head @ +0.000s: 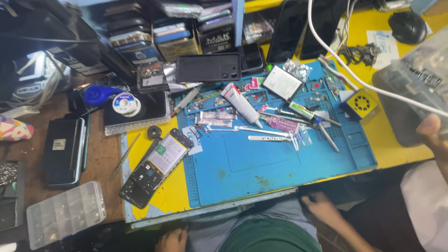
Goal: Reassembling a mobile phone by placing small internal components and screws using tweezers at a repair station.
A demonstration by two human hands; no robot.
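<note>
Phone chassis, back off and battery showing, lies slantwise across the left edge of the blue repair mat, half on the mat and half on the yellow counter, the thing nearest your hands. Lying there, it leaves the mat's bare middle free while staying within reach of the tools above it.

Your left hand sits low below the counter edge by your lap, fingers loosely curled and holding nothing. Your right hand rests likewise below the edge, fingers spread and empty. Neither touches the phone.

Just beyond the chassis, metal tweezers and thin pry tools lie in a loose row across the mat's upper half, with a white glue tube tilted among them, so each can be picked up singly. A black phone case lies flat at the mat's far edge. A solder wire spool sits on a dark slab to the left, and a clear compartment box lies at the near left corner.

At the right edge another person's hand grips a clear plastic box held up off the counter.
</note>
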